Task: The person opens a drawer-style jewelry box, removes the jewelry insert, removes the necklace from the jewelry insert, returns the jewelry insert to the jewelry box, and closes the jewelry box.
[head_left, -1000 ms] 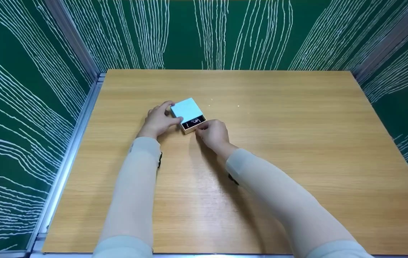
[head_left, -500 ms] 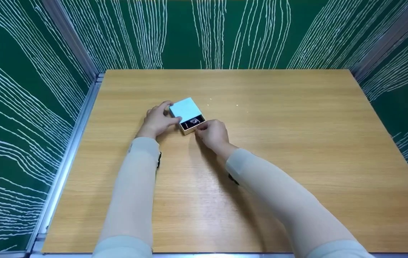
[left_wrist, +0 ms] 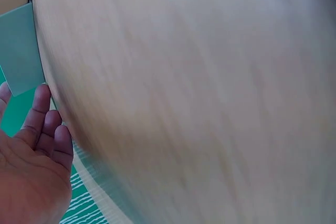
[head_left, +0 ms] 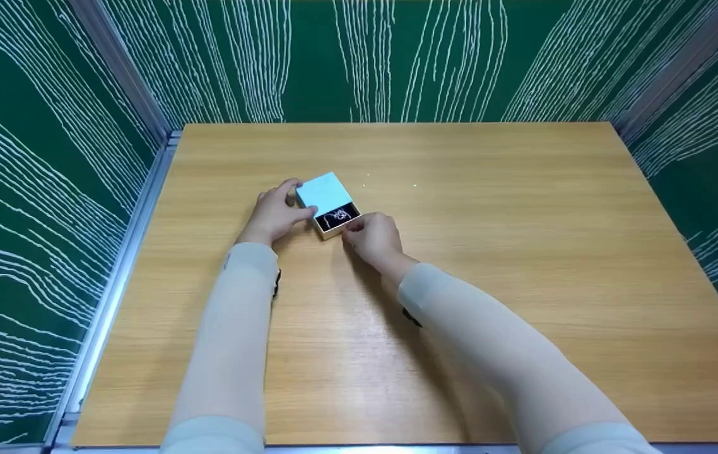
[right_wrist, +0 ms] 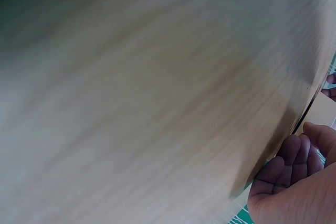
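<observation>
A small box with a light blue sleeve (head_left: 323, 193) lies on the wooden table, left of its middle. Its pale-edged inner drawer (head_left: 332, 234) is partly out toward the near right. Inside, on a black lining, lies a thin silvery chain-like piece (head_left: 338, 216). My left hand (head_left: 272, 213) holds the sleeve by its left side, thumb at the near corner and fingers at the far one. The blue sleeve (left_wrist: 22, 51) also shows in the left wrist view, by the fingertips. With curled fingers, my right hand (head_left: 375, 238) pinches the drawer's near end, seen edge-on in the right wrist view.
Several tiny pale specks (head_left: 414, 185) lie on the table (head_left: 523, 252) behind and to the right of the box. Green walls (head_left: 315, 69) with white wavy lines stand at the back and both sides. A metal rail (head_left: 125, 265) runs along the left table edge.
The drawer has slid slightly further out of the sleeve, so more of the black lining and the silvery piece shows. Both hands keep their hold.
</observation>
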`<action>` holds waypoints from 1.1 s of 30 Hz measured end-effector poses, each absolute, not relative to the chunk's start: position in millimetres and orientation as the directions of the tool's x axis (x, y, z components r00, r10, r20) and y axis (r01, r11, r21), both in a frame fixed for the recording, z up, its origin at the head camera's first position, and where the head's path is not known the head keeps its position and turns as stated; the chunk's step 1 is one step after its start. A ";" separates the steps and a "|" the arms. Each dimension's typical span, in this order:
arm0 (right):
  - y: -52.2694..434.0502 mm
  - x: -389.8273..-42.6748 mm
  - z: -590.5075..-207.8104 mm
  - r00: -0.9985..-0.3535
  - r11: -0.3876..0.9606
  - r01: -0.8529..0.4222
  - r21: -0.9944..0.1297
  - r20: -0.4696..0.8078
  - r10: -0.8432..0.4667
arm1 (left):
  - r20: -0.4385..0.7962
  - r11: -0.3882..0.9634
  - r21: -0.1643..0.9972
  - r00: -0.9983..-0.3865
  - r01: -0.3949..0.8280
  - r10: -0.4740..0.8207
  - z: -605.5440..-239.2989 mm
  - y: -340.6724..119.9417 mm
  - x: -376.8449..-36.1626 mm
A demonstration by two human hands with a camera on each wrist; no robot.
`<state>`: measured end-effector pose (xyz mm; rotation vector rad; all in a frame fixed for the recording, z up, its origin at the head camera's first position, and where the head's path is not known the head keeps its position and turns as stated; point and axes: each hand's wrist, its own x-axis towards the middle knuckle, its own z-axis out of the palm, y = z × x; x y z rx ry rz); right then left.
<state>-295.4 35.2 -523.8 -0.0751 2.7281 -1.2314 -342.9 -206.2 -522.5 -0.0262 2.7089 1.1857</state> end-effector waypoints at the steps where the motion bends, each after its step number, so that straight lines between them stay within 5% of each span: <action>1: 35.0 -292.9 -521.0 -0.987 0.662 0.020 -0.750 -0.119 -0.106 | -0.177 0.680 0.728 -0.983 -0.093 0.056 -522.7 -205.9 -342.9; 9: 39.8 -308.2 -547.6 -0.991 0.675 0.000 -0.737 -0.091 -0.099 | -0.203 0.670 0.732 -0.978 -0.120 0.047 -521.6 -205.1 -343.3; 16: 35.8 -286.2 -518.1 -0.986 0.673 0.042 -0.738 -0.138 -0.090 | -0.205 0.671 0.732 -0.978 -0.119 0.050 -518.8 -205.2 -340.9; 33: 42.2 -285.4 -529.7 -0.987 0.653 0.042 -0.756 -0.131 -0.089 | -0.196 0.679 0.726 -0.979 -0.104 0.059 -517.1 -205.5 -340.9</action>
